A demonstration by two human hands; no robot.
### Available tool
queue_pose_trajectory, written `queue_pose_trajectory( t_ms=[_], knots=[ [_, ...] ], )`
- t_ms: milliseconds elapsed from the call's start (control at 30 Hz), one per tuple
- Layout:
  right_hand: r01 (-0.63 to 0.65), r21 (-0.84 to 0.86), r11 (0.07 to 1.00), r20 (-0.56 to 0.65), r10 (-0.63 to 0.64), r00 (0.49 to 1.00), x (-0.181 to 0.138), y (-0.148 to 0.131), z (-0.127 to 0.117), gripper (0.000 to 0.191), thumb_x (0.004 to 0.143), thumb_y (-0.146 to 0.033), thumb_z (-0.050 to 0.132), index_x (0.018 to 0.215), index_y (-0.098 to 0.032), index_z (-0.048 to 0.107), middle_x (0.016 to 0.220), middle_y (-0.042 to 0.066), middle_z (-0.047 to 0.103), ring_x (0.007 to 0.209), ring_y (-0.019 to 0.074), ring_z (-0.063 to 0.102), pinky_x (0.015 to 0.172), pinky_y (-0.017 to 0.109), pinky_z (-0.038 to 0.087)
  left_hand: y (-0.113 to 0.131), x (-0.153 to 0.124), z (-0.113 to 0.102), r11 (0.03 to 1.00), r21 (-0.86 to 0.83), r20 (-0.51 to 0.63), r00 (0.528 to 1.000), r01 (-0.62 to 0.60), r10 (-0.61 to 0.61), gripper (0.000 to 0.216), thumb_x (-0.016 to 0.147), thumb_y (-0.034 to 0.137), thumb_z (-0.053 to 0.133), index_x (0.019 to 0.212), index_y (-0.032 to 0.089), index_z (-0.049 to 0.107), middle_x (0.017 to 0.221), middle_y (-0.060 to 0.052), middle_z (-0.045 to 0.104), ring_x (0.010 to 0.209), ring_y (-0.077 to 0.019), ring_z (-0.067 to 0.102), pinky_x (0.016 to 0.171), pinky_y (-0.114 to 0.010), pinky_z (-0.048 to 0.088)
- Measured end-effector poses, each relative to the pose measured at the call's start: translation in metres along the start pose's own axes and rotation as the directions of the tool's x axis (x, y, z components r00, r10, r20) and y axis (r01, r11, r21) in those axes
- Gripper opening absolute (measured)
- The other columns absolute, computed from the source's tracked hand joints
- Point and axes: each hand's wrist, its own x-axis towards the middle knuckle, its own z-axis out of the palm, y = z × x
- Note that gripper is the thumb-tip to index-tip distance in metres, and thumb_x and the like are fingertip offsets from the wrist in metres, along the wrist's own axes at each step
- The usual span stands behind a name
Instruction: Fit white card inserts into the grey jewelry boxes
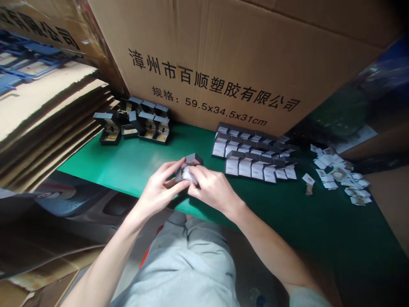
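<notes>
Near the front edge of the table, my left hand (161, 185) grips a small dark hinged box (194, 159) whose lid stands up. My right hand (213, 186) pinches a small white piece (189, 175) at the opening of that box. The fingers partly cover the piece, so I cannot tell how deep inside it sits. To the right stand rows of similar open boxes (244, 167) with white pieces showing in them. At the back left is a group of open dark boxes (154, 129) with pale yellowish insides.
Loose small white cards (340, 172) lie heaped on the right of the green table (140, 160). A big printed carton (204, 51) stands along the back. Stacked cardboard sheets (64, 128) bound the left side, with blue plastic racks (32, 57) on top.
</notes>
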Motion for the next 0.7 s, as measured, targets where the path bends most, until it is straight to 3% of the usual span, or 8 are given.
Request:
queue_pose_trajectory(
  t_ms=[167, 433, 633, 700],
  knots=[
    [0.065, 0.16, 0.985, -0.014, -0.064, 0.998, -0.002, 0.004, 0.0, 0.033, 0.095, -0.02, 0.055, 0.125, -0.016, 0.066, 0.119, 0.011, 0.078, 0.105, 0.024, 0.076, 0.09, 0.033, 0.062, -0.001, -0.001, -0.004, 1.0, 0.001, 0.06, 0.998, -0.015, 0.014, 0.065, 0.091, 0.05, 0.074, 0.151, 0.029, 0.062, 0.148, -0.01, 0.057, 0.138, -0.0329, 0.057, 0.095, -0.034, 0.064],
    [0.043, 0.324, 0.945, -0.112, -0.007, 0.994, -0.005, 0.008, 0.01, 0.029, 0.096, -0.029, 0.059, 0.12, -0.019, 0.07, 0.122, 0.01, 0.077, 0.103, 0.0212, 0.076, 0.095, 0.033, 0.063, -0.001, 0.001, -0.005, 0.998, 0.043, 0.099, 0.994, -0.044, 0.04, 0.063, 0.095, 0.049, 0.069, 0.153, 0.029, 0.06, 0.147, -0.012, 0.056, 0.132, -0.0314, 0.06, 0.088, -0.031, 0.064],
    [0.147, 0.401, 0.904, -0.197, -0.071, 0.978, -0.006, 0.009, 0.014, 0.03, 0.101, -0.027, 0.062, 0.13, -0.023, 0.069, 0.134, 0.009, 0.072, 0.126, 0.0225, 0.07, 0.11, 0.038, 0.059, -0.007, -0.001, -0.005, 0.993, 0.065, 0.106, 0.99, -0.1, 0.093, 0.058, 0.099, 0.044, 0.065, 0.154, 0.027, 0.059, 0.146, -0.012, 0.055, 0.119, -0.0253, 0.067, 0.083, -0.026, 0.064],
    [0.172, 0.399, 0.9, -0.251, -0.073, 0.965, -0.006, 0.009, 0.015, 0.031, 0.102, -0.027, 0.061, 0.132, -0.022, 0.068, 0.135, 0.011, 0.07, 0.122, 0.0221, 0.072, 0.107, 0.036, 0.061, -0.008, -0.001, -0.006, 0.995, 0.037, 0.093, 0.992, -0.091, 0.087, 0.058, 0.099, 0.043, 0.065, 0.154, 0.026, 0.059, 0.147, -0.012, 0.055, 0.124, -0.0269, 0.065, 0.083, -0.026, 0.064]
  ],
)
